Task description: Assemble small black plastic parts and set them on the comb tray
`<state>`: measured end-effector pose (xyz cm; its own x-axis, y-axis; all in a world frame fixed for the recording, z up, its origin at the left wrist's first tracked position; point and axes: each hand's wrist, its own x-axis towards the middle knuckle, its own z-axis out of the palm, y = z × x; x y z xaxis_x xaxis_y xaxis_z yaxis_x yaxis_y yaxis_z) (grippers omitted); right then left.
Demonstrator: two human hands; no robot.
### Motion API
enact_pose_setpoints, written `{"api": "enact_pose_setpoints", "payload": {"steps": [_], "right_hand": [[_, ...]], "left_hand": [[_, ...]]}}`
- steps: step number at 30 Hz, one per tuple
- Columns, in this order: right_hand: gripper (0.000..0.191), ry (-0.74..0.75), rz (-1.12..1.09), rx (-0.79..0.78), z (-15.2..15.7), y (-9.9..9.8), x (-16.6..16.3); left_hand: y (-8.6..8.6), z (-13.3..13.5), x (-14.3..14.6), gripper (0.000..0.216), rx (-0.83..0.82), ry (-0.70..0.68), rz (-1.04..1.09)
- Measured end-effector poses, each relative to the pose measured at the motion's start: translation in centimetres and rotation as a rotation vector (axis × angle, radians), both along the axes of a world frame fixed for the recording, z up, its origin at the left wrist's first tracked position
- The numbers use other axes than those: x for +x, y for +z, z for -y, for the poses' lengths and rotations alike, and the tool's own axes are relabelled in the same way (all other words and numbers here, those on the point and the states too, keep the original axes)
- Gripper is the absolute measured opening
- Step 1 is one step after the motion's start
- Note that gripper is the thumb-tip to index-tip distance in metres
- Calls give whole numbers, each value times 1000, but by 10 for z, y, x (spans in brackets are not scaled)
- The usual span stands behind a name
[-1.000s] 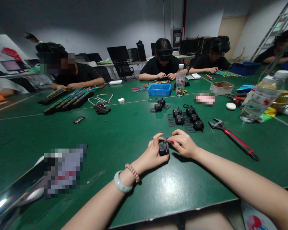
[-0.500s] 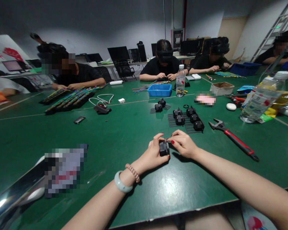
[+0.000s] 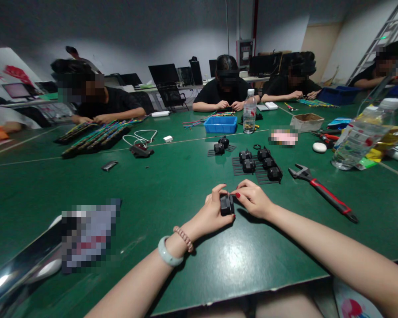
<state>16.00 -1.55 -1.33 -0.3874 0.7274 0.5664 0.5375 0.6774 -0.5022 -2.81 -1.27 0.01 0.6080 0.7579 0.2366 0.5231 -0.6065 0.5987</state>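
Note:
Gripped between the thumb and fingers of my left hand is a small black plastic housing, held just above the green table. My right hand is at the upper right side of the housing, thumb and index finger pinched together at its edge. Whatever lies between those fingertips is too small to make out. Beyond my hands stand several similar black parts with comb-like black strips, and a smaller group sits farther left. A black ring lies behind them.
An adjustable wrench with a red and black handle lies to the right. Water bottles, a blue tray and a cardboard box stand farther back. Bundled wires lie at the left. Several co-workers sit across the table.
My hands and the black housing look almost unchanged. In the left background, a standing person has shifted to the right.

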Motion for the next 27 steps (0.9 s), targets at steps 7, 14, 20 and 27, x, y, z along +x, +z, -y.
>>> {"api": "enact_pose_setpoints", "payload": {"steps": [7, 14, 20, 27], "right_hand": [[37, -14, 29, -38, -1, -1, 0], [36, -28, 60, -50, -2, -3, -1], [36, -26, 67, -41, -3, -4, -1], [36, -39, 58, -55, -1, -2, -1]], "left_hand": [[0, 0, 0, 72, 5, 0, 5], [1, 0, 1, 72, -3, 0, -1], [1, 0, 1, 72, -14, 6, 21], [2, 0, 1, 73, -10, 1, 5]]}}
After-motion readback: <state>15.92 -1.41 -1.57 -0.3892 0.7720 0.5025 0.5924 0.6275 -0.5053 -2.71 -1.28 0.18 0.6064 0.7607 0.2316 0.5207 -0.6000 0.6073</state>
